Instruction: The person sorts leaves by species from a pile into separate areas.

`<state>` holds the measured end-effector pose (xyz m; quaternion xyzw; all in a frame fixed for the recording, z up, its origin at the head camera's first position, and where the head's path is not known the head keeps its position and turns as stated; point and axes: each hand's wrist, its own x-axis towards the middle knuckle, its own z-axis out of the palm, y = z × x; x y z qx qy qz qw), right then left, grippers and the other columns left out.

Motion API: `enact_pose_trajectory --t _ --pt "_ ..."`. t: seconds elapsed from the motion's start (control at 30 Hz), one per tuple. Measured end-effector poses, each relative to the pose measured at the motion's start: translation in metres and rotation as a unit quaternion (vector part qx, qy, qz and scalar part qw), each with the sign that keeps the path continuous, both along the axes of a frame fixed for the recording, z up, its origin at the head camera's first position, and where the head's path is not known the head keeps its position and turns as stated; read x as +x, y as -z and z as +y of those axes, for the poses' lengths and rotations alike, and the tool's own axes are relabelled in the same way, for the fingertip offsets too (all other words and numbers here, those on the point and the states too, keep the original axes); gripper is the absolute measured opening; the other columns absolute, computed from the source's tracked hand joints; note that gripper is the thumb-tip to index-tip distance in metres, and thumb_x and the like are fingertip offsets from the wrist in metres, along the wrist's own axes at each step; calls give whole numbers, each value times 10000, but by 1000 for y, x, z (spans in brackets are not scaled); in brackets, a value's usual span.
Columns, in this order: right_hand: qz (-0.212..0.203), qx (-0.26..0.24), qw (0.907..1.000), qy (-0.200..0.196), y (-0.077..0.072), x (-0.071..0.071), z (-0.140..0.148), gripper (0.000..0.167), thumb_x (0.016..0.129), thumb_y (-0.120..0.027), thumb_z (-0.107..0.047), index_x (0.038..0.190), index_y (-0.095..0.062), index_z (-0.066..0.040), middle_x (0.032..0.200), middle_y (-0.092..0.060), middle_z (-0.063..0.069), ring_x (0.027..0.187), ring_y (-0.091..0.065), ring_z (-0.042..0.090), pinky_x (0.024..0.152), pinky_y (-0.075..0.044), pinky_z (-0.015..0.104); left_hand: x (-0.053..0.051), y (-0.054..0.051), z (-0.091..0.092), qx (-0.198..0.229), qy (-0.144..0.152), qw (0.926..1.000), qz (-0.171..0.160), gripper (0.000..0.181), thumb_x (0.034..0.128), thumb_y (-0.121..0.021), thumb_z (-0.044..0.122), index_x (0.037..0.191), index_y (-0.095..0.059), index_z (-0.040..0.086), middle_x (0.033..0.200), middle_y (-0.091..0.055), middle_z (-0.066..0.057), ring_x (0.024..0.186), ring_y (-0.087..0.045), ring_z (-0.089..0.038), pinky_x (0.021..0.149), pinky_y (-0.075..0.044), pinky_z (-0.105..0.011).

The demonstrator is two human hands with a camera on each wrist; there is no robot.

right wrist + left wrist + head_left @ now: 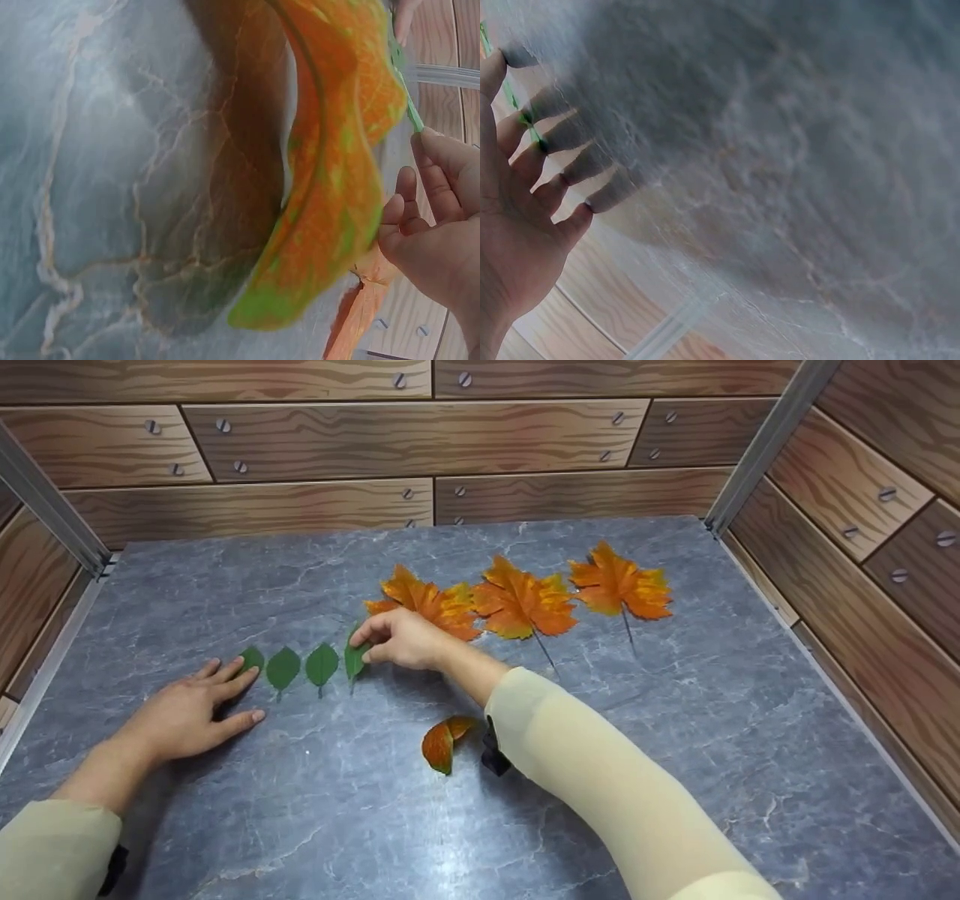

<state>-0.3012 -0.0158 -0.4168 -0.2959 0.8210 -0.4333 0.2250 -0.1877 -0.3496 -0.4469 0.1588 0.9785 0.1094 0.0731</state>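
Four-fingered contact aside, the fingers of my left hand point(191, 716) lie spread on the table, fingertips on the leftmost green leaf point(253, 658). My right hand point(409, 639) pinches the rightmost green leaf point(352, 662) between thumb and fingers. Between these two lie a second green leaf point(283, 668) and a third green leaf point(322, 664), stems toward me. In the right wrist view, the pinched leaf shows as a thin green edge at the fingertips. An orange maple leaf point(420, 591) lies just behind my right hand, partly covered by it.
Another maple leaf point(523, 598) and a third maple leaf point(619, 583) continue to the right. Curled orange-red leaves point(439, 746) lie nearer me, beside the right sleeve, and loom large in the right wrist view. Wood-patterned walls point(420, 439) enclose the grey marbled table point(300, 810).
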Motion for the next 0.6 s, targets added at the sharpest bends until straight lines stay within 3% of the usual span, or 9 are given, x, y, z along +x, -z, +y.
enact_pose_trajectory --t 0.33,0.6 --pt "177 240 9995 -137 6 0 -4 262 980 -744 0 1239 -773 -30 1148 -761 95 969 -632 108 840 -506 216 0 0 0 13 38 10000 66 837 1040 -549 656 1629 -423 76 1683 -320 -242 1501 -283 -579 1115 -293 -790" --pt "460 465 9973 -323 8 0 -6 272 986 -745 -24 1255 -775 -46 1218 -757 80 1049 -662 131 903 -512 215 1 3 0 17 40 9999 118 825 1040 -569 637 1627 -427 75 1679 -328 -243 1498 -291 -577 1115 -296 -788"
